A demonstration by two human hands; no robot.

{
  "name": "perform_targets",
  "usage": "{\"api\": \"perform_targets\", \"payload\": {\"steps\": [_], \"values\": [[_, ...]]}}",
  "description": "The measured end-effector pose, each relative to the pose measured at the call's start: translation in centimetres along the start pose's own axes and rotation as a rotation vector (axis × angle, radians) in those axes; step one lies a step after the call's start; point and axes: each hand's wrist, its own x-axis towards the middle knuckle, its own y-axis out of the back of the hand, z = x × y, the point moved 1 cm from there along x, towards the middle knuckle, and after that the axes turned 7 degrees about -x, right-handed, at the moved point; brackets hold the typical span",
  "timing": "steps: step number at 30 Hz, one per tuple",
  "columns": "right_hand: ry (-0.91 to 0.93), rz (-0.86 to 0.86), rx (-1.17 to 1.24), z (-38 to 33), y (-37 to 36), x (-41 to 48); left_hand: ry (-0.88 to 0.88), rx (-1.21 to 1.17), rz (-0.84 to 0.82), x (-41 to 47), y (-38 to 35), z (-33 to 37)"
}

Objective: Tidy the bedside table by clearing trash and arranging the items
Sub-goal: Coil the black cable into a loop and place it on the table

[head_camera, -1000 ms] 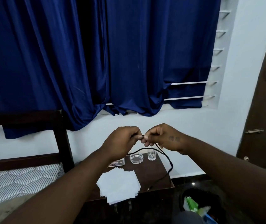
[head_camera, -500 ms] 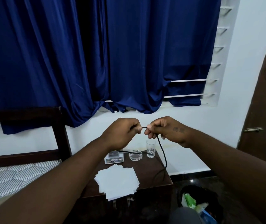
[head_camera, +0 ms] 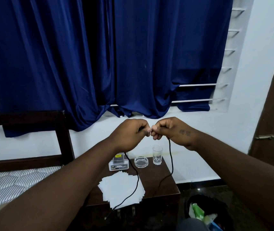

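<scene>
Gathering a thin black cable [head_camera: 171, 157] above the dark brown wooden table [head_camera: 163, 185]: left hand [head_camera: 129, 134] and right hand [head_camera: 169, 130] raised close together, fingers of both curled, pinching the cable at the meeting point of the fists. Two strands hanging below, one crossing the stack of white paper squares [head_camera: 121, 189] at the front left corner and trailing past the front edge, the other dropping toward the right edge. Judged as the arranging step, coiling barely begun. Next move: drawing in slack loop by loop, keeping strands off the clear drinking glass [head_camera: 157, 155] and round clear glass ashtray [head_camera: 141, 162] along the back edge. Small white box [head_camera: 118, 164] at back left, untouched.
</scene>
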Motion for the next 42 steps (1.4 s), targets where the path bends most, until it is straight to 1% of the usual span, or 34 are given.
{"api": "perform_targets", "payload": {"steps": [5,8,11,16,20,23,26,29,34,37,42], "values": [[-0.003,0.044,-0.004,0.1,0.9,0.2,0.015,-0.026,0.020,0.0,0.8,-0.1],[-0.017,0.027,-0.025,-0.2,0.9,0.1,0.016,-0.025,0.021,0.0,0.9,-0.1],[0.017,0.004,-0.027,-0.9,0.2,0.6,-0.002,-0.042,0.022,0.3,0.6,0.3],[0.032,0.061,-0.031,-0.8,0.8,0.6,0.036,-0.100,0.008,0.2,1.3,0.2],[0.003,0.040,-0.027,-0.5,1.0,0.5,0.036,-0.075,0.016,0.1,1.5,0.1],[0.039,0.019,0.001,-1.0,0.1,0.9,0.020,-0.077,0.008,0.4,1.1,0.5],[0.059,0.046,-0.005,-1.1,-0.1,1.0,0.024,-0.086,0.014,0.5,1.3,0.5],[0.037,0.061,-0.005,-0.5,0.7,0.7,0.045,-0.091,0.016,0.2,1.7,0.1],[0.046,-0.004,-0.006,-0.8,-0.1,1.0,0.044,-0.078,0.009,0.3,1.4,0.5],[0.061,0.016,0.001,-1.0,-0.3,1.4,0.042,-0.087,0.008,0.3,1.4,0.8],[0.020,0.041,-0.007,-0.1,0.7,0.9,0.053,-0.078,0.017,-0.1,1.9,0.4]]}}
